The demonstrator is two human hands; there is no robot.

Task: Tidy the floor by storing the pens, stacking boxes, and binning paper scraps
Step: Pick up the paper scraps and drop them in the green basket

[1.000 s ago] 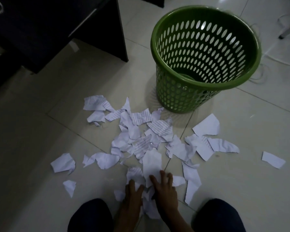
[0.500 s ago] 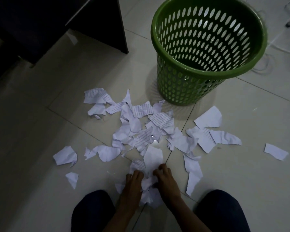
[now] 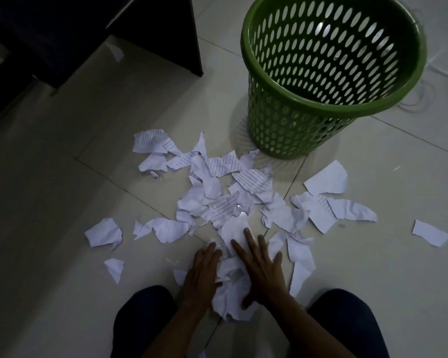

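Several torn white paper scraps (image 3: 225, 197) lie scattered on the tiled floor in front of a green perforated bin (image 3: 329, 73), which stands upright at the upper right. My left hand (image 3: 201, 272) and my right hand (image 3: 259, 267) lie flat on the floor at the bottom centre, fingers straight. A small heap of scraps (image 3: 230, 288) is bunched between them. The fingers of my right hand rest on a larger scrap ahead of the heap.
A dark desk or cabinet (image 3: 88, 34) stands at the upper left. My knees (image 3: 142, 319) in dark trousers frame the hands. Loose scraps lie apart at the left (image 3: 104, 232) and far right (image 3: 429, 232). Thin cables (image 3: 422, 99) run behind the bin.
Both hands went from curled over the scraps to flat with fingers stretched forward. The heap between them has grown. The camera has moved closer to the bin.
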